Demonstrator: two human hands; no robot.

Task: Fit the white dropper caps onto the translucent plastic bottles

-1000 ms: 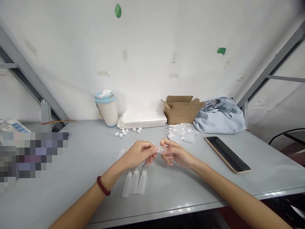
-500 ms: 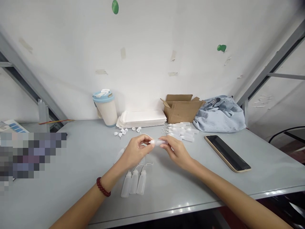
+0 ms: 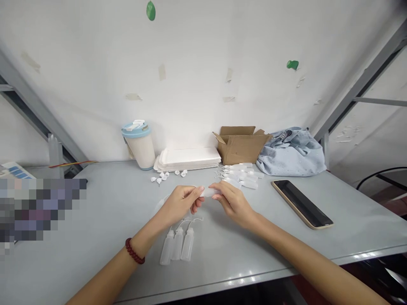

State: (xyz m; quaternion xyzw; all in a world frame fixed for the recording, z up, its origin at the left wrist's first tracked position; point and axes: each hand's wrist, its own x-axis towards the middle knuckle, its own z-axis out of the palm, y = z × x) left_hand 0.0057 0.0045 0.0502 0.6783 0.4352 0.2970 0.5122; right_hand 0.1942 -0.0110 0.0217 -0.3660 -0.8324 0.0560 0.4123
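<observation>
A small translucent squeeze bottle (image 3: 208, 192) lies level between my hands above the table. My left hand (image 3: 182, 202) pinches its left, neck end between thumb and fingers, hiding that end. The fingers of my right hand (image 3: 234, 202) grip the right end of the bottle's body. Below my left hand, three similar bottles (image 3: 177, 245) with thin curved tubes at their tops lie side by side. A clear plastic bag (image 3: 160, 205) is partly covered by my left wrist. Several small white caps (image 3: 160, 178) sit beyond my left hand.
More squeeze bottles (image 3: 243, 174) lie in a pile before an open cardboard box (image 3: 243, 148). A stack of white cartons (image 3: 189, 158) and a blue-lidded cup (image 3: 140, 146) stand by the wall. A phone (image 3: 302, 204) and bundled blue cloth (image 3: 291, 154) are at right.
My left hand has turned, its thumb now over the bottle's neck and its lower fingers curled beneath. My right hand keeps its grip. The view has shifted slightly.
</observation>
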